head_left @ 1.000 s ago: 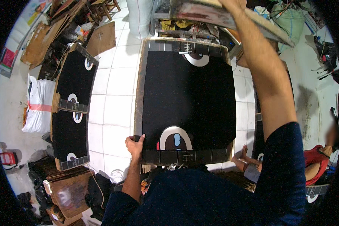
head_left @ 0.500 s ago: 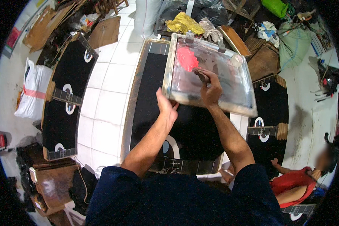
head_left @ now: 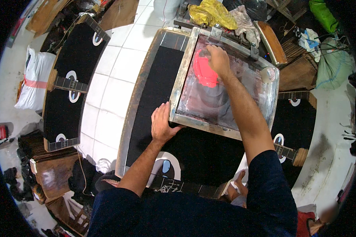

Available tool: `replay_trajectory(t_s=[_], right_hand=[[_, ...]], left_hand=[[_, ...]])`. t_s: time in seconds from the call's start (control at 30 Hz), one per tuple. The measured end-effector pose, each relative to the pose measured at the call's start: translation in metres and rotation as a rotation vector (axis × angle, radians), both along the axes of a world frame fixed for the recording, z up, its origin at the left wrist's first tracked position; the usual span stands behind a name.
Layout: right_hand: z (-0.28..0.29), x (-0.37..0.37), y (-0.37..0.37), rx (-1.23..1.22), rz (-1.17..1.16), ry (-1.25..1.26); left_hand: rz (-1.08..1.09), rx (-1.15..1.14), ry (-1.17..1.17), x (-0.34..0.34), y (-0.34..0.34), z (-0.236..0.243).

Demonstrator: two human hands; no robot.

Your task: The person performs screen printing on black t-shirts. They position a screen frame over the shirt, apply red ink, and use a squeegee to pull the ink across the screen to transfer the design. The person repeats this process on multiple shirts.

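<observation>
A wooden-edged printing screen point(head_left: 241, 100) lies over black fabric on a long board point(head_left: 154, 81), its far side on metal clamps. Bright pink ink point(head_left: 203, 73) sits on the mesh towards its left. My right hand point(head_left: 219, 61) is closed round a dark squeegee point(head_left: 204, 53), mostly hidden by the fingers, at the ink's far end. At the screen's near left corner is my left hand point(head_left: 163, 123), its fingers stretched over the black fabric and its thumb by the frame's edge. A printed eye point(head_left: 167, 168) shows on the fabric nearer me.
Boards with black fabric and printed eyes stand on the left point(head_left: 65, 102) and right point(head_left: 292, 126). A small round container point(head_left: 268, 74) rests on the screen's right side. Yellow cloth point(head_left: 213, 14) lies beyond the clamps. A person in red point(head_left: 305, 223) is at the lower right.
The screen has come down from a tilt to lie over the fabric. My right hand has moved to the ink's far end. My left hand has shifted left, its fingers spread.
</observation>
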State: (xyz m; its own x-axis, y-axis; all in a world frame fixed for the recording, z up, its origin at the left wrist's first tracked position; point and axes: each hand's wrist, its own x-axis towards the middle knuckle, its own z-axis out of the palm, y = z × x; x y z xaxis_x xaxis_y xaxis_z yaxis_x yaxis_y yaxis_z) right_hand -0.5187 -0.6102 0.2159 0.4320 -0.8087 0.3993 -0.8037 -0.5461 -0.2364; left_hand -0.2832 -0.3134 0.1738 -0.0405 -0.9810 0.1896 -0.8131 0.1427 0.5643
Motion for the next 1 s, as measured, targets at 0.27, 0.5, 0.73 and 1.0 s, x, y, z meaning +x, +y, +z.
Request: replay_trajectory(t_s=[0.27,0.5,0.73,1.0], right_hand=[[0.009,-0.029,0.058,0.227,0.108,0.167],[0.009,-0.006,-0.012,0.055,0.025,0.048],[0.009,-0.015,0.046,0.111,-0.006,0.182],[0.020,-0.022,0.075,0.114,0.018,0.216]], left_hand=[[0.018,-0.013,-0.020,-0.004,0.001,-0.011],[0.005,-0.091,-0.040,-0.005,0.000,-0.009],[-0.001,-0.086,-0.004,-0.006,0.001,-0.005],[-0.049,-0.110,0.219,0.000,-0.001,-0.015]])
